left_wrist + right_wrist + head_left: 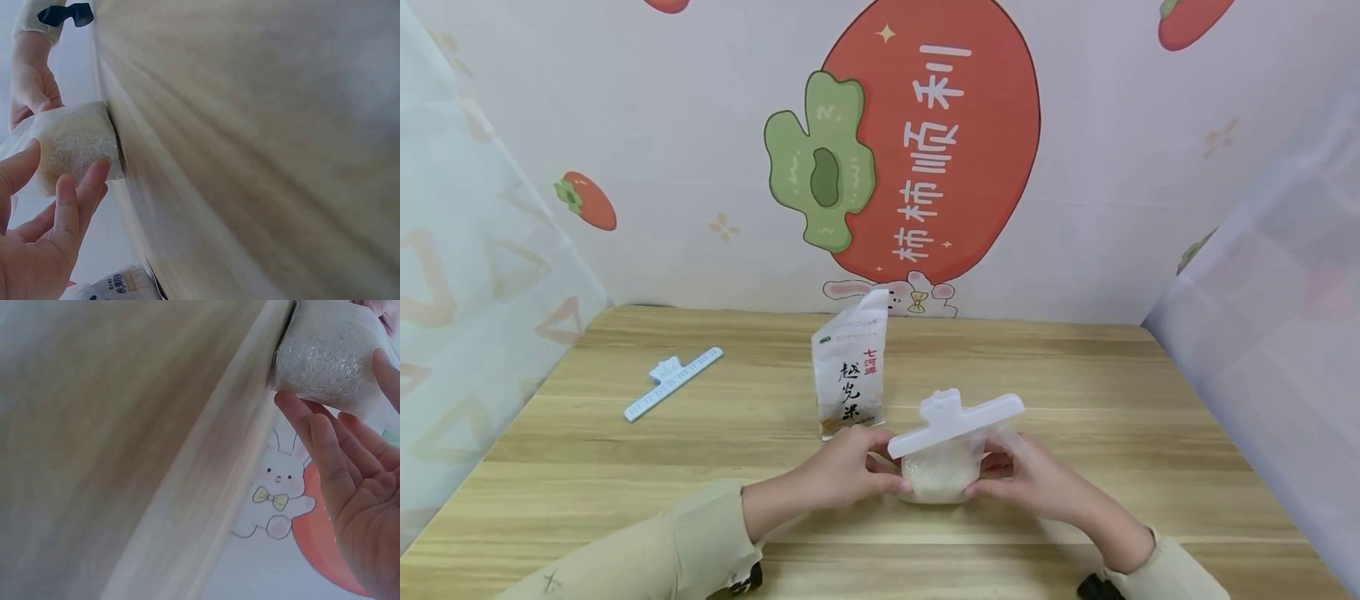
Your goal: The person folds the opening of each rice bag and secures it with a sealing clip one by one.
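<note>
A clear bag of rice (942, 475) stands upright on the table, with a long white sealing clip (958, 422) slanting across its top. From the left side, my left hand (850, 467) holds the bag, thumb at the near face and fingertips at its side. My right hand (1037, 479) holds the opposite side in the same way. Through the plastic, white grains fill the bag (328, 359) in the right wrist view. Just behind my left hand stands a white printed rice packet (850, 367), its top narrowing to a folded point.
A pale blue sealing clip (673, 383) lies on the wooden table (745, 442) at the left. Behind the table hangs a printed cloth (685, 142) with a large red persimmon, and pale cloth sides close in at left and right.
</note>
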The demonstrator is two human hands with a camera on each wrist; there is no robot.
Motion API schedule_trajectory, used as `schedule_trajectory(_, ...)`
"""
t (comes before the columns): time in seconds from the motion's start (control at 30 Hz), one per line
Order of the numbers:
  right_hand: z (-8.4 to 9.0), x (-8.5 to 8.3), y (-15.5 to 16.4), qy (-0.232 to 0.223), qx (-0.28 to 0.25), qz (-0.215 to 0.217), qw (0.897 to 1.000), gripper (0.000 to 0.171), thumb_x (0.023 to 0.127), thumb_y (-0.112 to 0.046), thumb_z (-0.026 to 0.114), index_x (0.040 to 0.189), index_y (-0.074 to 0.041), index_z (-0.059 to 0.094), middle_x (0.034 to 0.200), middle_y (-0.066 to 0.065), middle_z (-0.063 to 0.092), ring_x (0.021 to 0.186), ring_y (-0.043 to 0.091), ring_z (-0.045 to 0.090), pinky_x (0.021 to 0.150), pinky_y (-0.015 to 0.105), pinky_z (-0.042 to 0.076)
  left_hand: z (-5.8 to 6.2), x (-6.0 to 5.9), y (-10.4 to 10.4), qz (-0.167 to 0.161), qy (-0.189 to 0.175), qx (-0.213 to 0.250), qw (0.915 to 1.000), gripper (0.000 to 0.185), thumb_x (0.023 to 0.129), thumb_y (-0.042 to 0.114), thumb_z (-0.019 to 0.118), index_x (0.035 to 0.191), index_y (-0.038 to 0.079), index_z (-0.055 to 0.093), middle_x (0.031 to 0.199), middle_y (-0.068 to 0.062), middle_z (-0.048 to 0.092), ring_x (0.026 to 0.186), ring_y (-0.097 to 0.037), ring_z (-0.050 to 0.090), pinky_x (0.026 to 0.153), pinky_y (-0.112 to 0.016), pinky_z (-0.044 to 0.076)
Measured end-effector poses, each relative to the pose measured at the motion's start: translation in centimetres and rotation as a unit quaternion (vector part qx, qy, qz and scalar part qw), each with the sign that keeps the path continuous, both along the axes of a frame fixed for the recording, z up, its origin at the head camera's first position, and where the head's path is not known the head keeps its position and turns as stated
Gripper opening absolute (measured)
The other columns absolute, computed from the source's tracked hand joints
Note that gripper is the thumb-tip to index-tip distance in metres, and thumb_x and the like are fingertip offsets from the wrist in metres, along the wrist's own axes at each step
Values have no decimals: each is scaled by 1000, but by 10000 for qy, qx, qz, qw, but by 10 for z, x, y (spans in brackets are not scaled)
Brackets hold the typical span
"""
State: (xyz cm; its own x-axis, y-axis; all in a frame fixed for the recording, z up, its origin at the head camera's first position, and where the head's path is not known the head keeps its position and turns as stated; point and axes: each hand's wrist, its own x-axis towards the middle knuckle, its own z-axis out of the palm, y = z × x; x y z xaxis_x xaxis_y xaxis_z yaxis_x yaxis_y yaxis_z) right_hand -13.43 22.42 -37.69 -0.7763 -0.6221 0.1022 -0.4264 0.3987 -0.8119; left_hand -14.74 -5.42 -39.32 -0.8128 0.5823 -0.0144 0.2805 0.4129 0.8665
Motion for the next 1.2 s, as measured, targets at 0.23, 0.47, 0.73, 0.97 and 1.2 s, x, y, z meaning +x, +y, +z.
schedule_trajectory(0.23,3,-7,8,76,17,-49,10000,35,82,-14,80,106,2,61,99,14,69,91,12,70,80,33,60,-1,-9,11,-27,-40,-29,10000,30,81,22,83,107,12,71,99,-3,75,90,-12,73,72,-19,56)
schedule_trajectory(0.47,6,-12,16,267,-47,20,9996,26,81,-9,80,97,2,63,92,11,70,86,7,69,74,29,60,-1,-16,21,-48,68,-40,10000,28,82,21,82,104,10,71,98,-3,74,92,-15,72,74,-19,55)
schedule_trajectory(0.73,2,-25,30,-227,-109,-48,9997,27,84,-4,77,102,11,63,97,23,70,89,5,69,77,27,59,-3,-24,34,128,-124,-82,9998,28,83,24,81,107,13,71,97,3,73,92,-7,69,77,-20,54)
schedule_trajectory(0.97,-3,-34,40,-65,-85,-50,9999,23,85,-4,76,99,9,62,94,13,71,88,5,69,76,25,59,-3,-31,45,225,-148,-95,9996,24,84,22,81,103,11,70,100,-2,74,90,-10,69,69,-21,52)
schedule_trajectory(1.2,-4,-40,48,127,68,-187,9997,25,85,-4,76,102,10,63,98,12,71,91,9,70,77,22,58,-2,-38,56,362,-198,-177,9990,29,86,23,79,109,10,69,103,-3,73,93,-15,70,70,-22,53)
